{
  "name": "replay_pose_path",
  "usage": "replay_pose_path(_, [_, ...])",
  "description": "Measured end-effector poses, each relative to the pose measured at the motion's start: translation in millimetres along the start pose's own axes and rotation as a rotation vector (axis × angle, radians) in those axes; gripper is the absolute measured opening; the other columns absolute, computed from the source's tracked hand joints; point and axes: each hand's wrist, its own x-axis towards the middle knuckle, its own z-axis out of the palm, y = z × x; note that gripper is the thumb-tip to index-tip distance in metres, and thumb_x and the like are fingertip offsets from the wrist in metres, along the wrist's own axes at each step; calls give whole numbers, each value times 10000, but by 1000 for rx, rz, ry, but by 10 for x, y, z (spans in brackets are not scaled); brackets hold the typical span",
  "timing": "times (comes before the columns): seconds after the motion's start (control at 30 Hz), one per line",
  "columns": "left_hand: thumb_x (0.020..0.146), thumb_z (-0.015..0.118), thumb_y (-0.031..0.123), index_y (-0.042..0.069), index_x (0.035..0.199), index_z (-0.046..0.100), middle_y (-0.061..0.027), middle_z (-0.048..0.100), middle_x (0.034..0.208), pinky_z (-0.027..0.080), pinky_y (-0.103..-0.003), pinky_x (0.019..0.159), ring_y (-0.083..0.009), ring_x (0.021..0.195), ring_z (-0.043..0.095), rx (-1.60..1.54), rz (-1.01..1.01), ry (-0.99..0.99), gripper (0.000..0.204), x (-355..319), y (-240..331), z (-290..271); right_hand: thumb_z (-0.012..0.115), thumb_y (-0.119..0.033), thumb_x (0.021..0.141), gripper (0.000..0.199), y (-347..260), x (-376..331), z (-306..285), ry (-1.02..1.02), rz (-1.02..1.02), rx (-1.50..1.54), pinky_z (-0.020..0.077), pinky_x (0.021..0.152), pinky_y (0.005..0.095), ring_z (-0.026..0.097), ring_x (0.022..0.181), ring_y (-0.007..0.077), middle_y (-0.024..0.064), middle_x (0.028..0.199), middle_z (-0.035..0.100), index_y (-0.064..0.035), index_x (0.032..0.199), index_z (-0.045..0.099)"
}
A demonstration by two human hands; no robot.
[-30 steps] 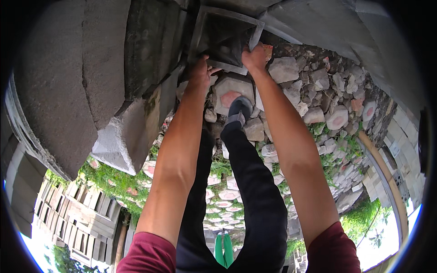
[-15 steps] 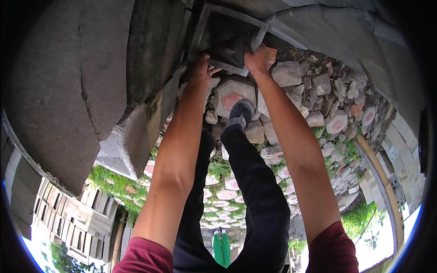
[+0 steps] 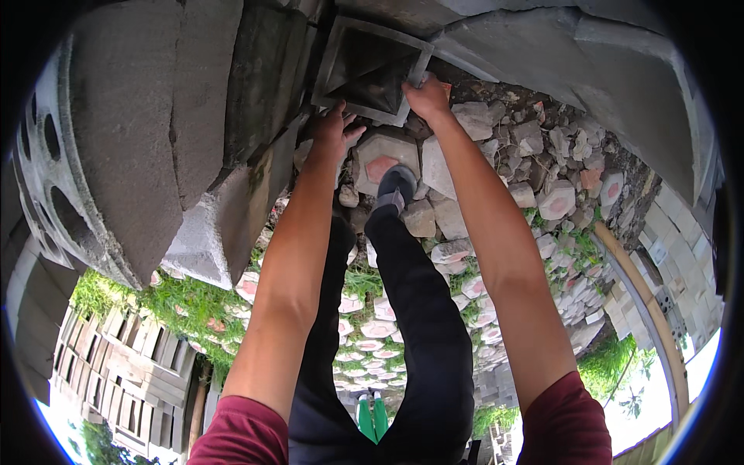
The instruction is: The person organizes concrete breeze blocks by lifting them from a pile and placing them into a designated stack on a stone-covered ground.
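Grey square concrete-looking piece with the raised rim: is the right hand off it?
No, the right hand grips the grey square piece by its right edge, near the lower corner.

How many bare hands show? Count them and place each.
2: left hand by the square gray piece, at its lower left; right hand gripping its right side. None seem hidden.

A square piece [image 3: 373, 68] lies between a left slab [image 3: 128, 132] and a right slab [image 3: 558, 70].
The left grip [image 3: 335, 130] is at its near left corner, the right grip [image 3: 428, 97] on its right edge; nearer the body lies a hexagonal paver [image 3: 385, 147], a shoe [image 3: 398, 184] over its near edge. Rubble [image 3: 535, 143] spreads right of the paver, under the right slab; grass [image 3: 186, 310] lies below the left slab.
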Motion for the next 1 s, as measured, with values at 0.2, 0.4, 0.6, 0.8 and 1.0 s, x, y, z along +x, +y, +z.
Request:
replay_pose_path(0.2, [900,621,228,37,1360,374,-198,399,1368,488,-619,910,-321,1303,384,109,-64,-29,556,-109,42,-43,700,-307,762,696,102,-200,-10,2,60,-30,428,991,418,534,1163,409,290,1231,552,49,1289,418])
replay_pose_path(0.4, [837,661,135,39,1391,267,-258,235,1409,461,-664,914,-413,1276,367,-38,-148,-29,686,177,148,121,721,-245,774,818,330,-270,249,84,-51,15,375,1055,407,470,1254,379,271,1338,477,49,1397,280])
replay_pose_path(0.6, [824,593,60,-61,1253,391,-263,421,1280,542,-609,844,-438,1096,528,-111,-46,-242,490,512,175,-102,644,1,824,732,541,-208,528,72,-214,348,408,1003,318,538,1186,266,196,1331,507,40,1432,238])
replay_pose_path(0.8, [847,569,90,-78,1145,472,-224,582,1078,577,-529,827,-387,961,619,-92,30,-89,356,466,144,-158,605,55,842,748,394,-192,564,-32,-168,507,457,922,282,591,1100,220,190,1280,547,30,1461,186])
replay_pose_path(1.0, [836,611,97,-71,1112,494,-215,595,1039,583,-512,822,-363,926,631,3,4,-63,344,410,198,-77,614,40,841,769,448,-144,475,19,-151,358,463,906,278,601,1079,218,191,1231,581,53,1461,160])
